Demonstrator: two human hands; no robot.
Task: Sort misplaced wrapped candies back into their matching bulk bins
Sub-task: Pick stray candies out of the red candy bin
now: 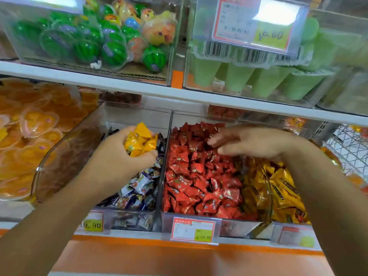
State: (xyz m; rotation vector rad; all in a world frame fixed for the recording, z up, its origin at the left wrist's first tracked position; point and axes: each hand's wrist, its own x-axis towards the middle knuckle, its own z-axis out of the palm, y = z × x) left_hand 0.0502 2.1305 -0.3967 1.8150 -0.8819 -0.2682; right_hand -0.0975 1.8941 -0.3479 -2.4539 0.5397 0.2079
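Left grip closed round a handful of yellow candies, above the purple-candy bin. Right grip empty, fingers straight, over the red candies.

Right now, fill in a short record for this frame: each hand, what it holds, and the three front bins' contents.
left hand: grips a bunch of yellow candies
right hand: open, over the red candies
left bin: purple and white candies
middle bin: red candies
right bin: gold candies
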